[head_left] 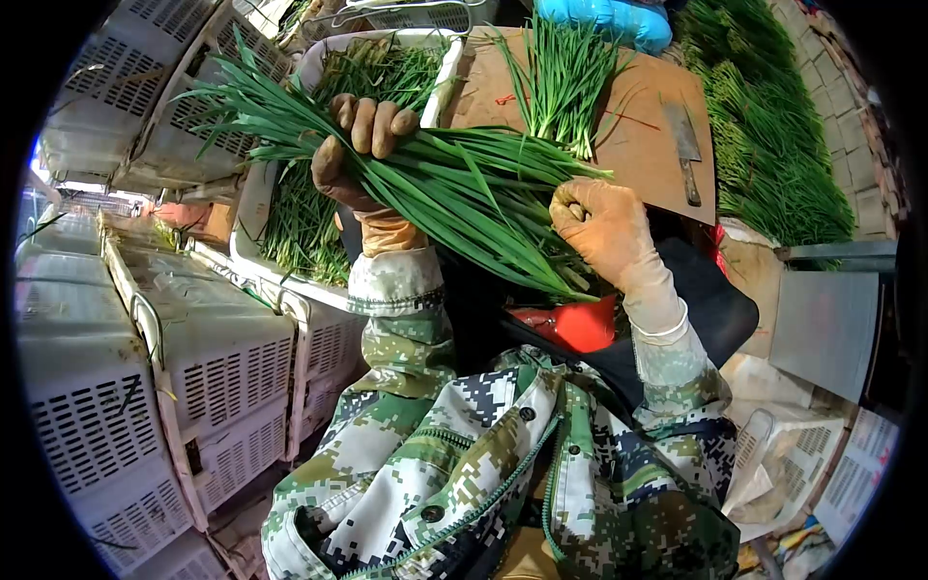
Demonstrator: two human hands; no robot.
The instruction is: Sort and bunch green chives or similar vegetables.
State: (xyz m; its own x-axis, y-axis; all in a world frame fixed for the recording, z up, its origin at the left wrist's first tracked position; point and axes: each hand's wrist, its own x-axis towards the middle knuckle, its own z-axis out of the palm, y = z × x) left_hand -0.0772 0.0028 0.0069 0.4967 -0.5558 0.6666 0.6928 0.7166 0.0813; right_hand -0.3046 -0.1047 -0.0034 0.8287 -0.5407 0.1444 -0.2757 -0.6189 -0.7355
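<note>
My left hand (362, 145), in a soiled orange-tan glove, is wrapped around a large bunch of garlic chives (464, 193). The leaves fan out to the upper left, and the pale stem ends point right. At those stem ends is my right hand (604, 227), gloved too, its fingers curled into a pinch. Whatever lies between its fingertips is hidden. Beyond the hands, a smaller bunch of chives (565, 82) rests on a brown board (643, 145). A cleaver (684, 145) with a dark handle lies on the board's right side.
A white tub (449, 68) with loose green leaves stands behind my left hand. White slatted crates (222, 377) are stacked along the left. Many more chives (773, 126) lie in a long pile at the right. A red object (585, 326) is near my lap.
</note>
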